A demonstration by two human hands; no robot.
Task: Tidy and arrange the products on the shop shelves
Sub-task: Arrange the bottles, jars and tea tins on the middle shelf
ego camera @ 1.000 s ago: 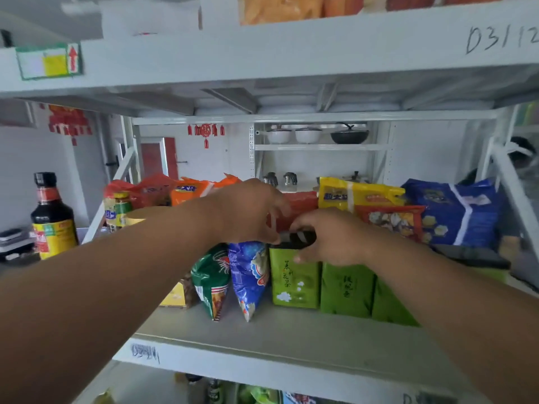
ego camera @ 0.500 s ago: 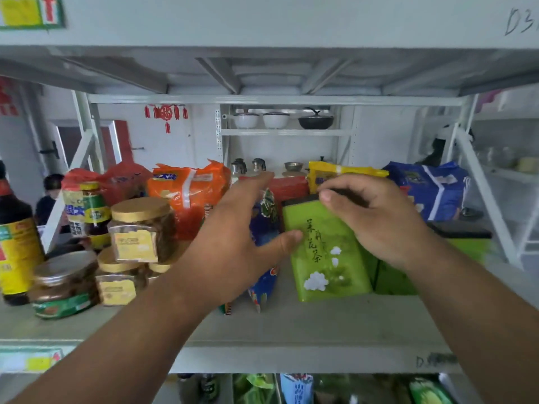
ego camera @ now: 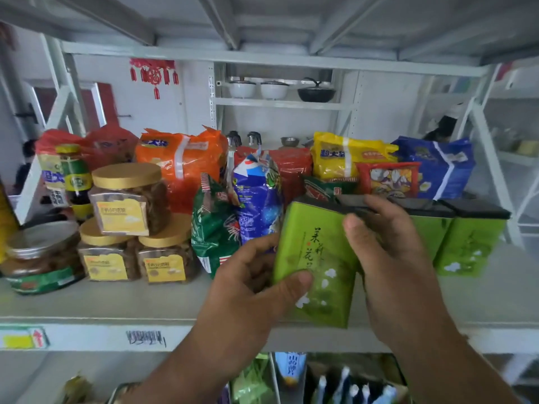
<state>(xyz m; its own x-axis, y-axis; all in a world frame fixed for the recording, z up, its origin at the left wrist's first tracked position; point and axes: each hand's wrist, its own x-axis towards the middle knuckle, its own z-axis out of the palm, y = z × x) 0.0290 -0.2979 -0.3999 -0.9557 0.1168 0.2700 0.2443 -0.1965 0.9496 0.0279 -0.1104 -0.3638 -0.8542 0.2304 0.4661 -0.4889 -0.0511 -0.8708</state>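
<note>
Tea box (ego camera: 318, 258) — green, with a dark lid — is held in front of the shelf (ego camera: 87, 304), tilted so its top leans left and away, its lower end over the shelf's front edge. Whether the base touches the shelf cannot be told. Both hands carry it. The left hand (ego camera: 256, 290) grips the lower left corner, thumb curled across the front face and fingers behind the left side. The right hand (ego camera: 390, 258) clamps the right side, thumb pressed on the front and fingers wrapped over the top near the lid. A grip at opposite corners gives control over rotation, which suits squaring a box before it is set down.

Just right of it stand two more green boxes (ego camera: 466, 243) with dark lids, upright and touching in a row; the held box most likely belongs at the left end of that row, face forward. Just left lean a green bag (ego camera: 215, 228) and a blue bag (ego camera: 259, 205), propped against each other — soft packs that could slump into any gap left open.

Further left sit gold-lidded jars (ego camera: 128, 199), one stacked on two. Large orange, yellow and blue packs line the back, kept behind the shorter goods.
</note>
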